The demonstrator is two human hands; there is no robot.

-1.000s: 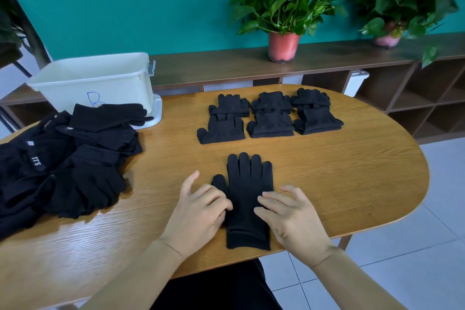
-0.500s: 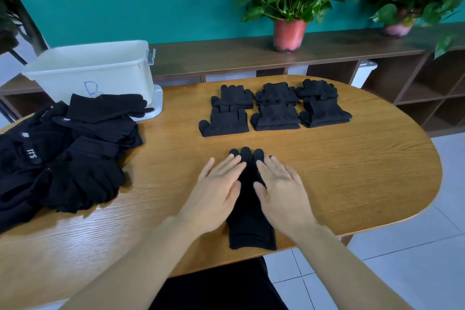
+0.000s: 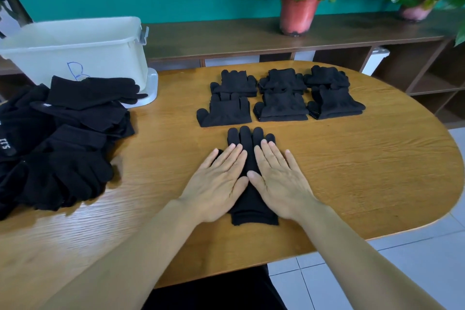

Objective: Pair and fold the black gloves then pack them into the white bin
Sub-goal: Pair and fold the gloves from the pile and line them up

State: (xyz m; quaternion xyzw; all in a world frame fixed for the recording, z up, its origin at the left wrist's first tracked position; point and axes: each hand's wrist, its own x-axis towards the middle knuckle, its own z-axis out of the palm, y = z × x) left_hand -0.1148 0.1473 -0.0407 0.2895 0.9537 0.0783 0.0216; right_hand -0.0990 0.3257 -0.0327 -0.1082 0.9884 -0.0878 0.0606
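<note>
Our left hand (image 3: 218, 184) and right hand (image 3: 279, 178), curled a second ago, now lie flat with fingers straight on the stacked glove pair (image 3: 247, 137) near the table (image 3: 364, 171) edge, which we judge smoothed and ready for folding.

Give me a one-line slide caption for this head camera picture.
Left hand and right hand press black gloves flat on the table, folded pairs beyond, white bin at left.
</note>
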